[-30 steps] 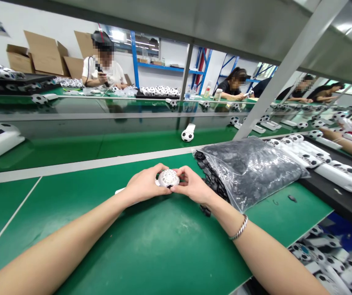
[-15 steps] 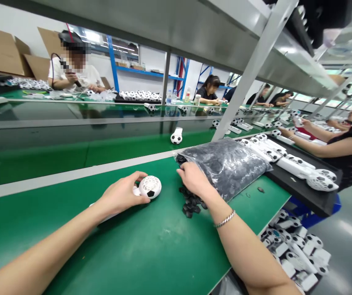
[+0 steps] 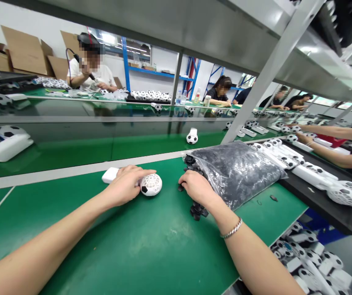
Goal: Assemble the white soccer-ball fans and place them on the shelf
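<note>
The left hand (image 3: 123,184) lies closed over the handle of a white handheld fan (image 3: 150,184) with a football-patterned head, keeping it on the green counter (image 3: 151,246) near the right hand. The right hand (image 3: 198,187), fingers curled, sits among loose black pieces (image 3: 197,212) spilling from the open mouth of a clear plastic bag (image 3: 236,172); whether it grips any cannot be told. Those pieces could scatter or fall from the counter if the bag slumps or a wrist knocks them. Farther right of the hands, a black tray (image 3: 317,209) sits crowded with white fans (image 3: 314,174), which a careless reach could topple.
</note>
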Demonstrator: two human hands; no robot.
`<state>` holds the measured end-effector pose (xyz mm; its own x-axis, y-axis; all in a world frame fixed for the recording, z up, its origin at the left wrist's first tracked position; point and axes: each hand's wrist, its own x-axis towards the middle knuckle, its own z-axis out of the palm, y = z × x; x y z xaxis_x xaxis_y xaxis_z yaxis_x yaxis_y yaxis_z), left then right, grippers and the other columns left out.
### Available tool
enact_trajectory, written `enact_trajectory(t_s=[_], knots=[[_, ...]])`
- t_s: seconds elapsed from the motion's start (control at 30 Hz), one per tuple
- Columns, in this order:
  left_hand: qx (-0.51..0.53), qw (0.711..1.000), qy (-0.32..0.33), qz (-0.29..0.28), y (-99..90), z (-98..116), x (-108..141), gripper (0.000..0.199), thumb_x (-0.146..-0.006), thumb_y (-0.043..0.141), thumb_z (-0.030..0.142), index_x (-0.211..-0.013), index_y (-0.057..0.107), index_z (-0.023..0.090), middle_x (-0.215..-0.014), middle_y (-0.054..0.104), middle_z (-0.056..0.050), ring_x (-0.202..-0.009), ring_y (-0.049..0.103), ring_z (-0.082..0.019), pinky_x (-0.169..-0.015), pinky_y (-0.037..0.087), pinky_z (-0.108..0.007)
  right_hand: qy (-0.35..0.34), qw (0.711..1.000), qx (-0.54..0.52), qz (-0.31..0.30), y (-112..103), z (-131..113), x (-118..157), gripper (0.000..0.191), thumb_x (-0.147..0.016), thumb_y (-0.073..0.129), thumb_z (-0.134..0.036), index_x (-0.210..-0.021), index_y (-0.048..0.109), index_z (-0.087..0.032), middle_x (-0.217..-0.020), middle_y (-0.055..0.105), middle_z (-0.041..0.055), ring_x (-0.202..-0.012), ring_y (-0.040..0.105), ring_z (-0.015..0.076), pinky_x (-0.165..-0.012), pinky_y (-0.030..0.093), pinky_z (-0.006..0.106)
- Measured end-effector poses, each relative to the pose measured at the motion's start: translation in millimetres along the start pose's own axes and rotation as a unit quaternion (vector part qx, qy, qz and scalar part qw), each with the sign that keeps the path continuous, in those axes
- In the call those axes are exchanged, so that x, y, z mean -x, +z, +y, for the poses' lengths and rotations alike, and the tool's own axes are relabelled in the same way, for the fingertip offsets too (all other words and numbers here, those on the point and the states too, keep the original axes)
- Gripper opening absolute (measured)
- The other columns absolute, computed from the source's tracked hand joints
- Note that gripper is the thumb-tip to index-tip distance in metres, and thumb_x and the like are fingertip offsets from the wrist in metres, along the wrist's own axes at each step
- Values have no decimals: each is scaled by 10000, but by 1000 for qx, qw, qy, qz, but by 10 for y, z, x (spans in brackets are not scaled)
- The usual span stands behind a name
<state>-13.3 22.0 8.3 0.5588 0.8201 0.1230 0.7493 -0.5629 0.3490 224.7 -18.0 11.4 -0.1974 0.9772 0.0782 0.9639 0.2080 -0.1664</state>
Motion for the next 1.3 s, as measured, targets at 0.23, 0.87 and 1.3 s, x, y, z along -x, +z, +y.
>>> enact_trajectory(t_s=[0.23,0.87,1.3], knots=[[19,1000,8,16,26,28,5,608,-650,409,86,-1187,495,357,-1092,567,-15,-1077,426,-243,-936,304,-404,-50,978,-202,2,30,-50,-3,196,-779,470,-167,-936,563,-238,-677,599,-27,-622,557,123,-580,424,222],[18,999,28,23,67,88,51,726,-578,604,644,-1200,474,293,-1137,543,-60,-1127,389,-283,-991,203,-458,-148,925,-350,9,42,-232,59,59,-817,480,-218,-843,528,-198,-710,570,-16,-637,541,112,-613,436,236],[25,999,37,30,59,98,56,736,-576,595,661,-1195,481,280,-1121,551,-67,-1109,403,-288,-986,201,-488,-164,922,-347,54,38,-297,86,69,-788,529,-199,-836,578,-190,-817,568,20,-748,532,126,-642,428,237]])
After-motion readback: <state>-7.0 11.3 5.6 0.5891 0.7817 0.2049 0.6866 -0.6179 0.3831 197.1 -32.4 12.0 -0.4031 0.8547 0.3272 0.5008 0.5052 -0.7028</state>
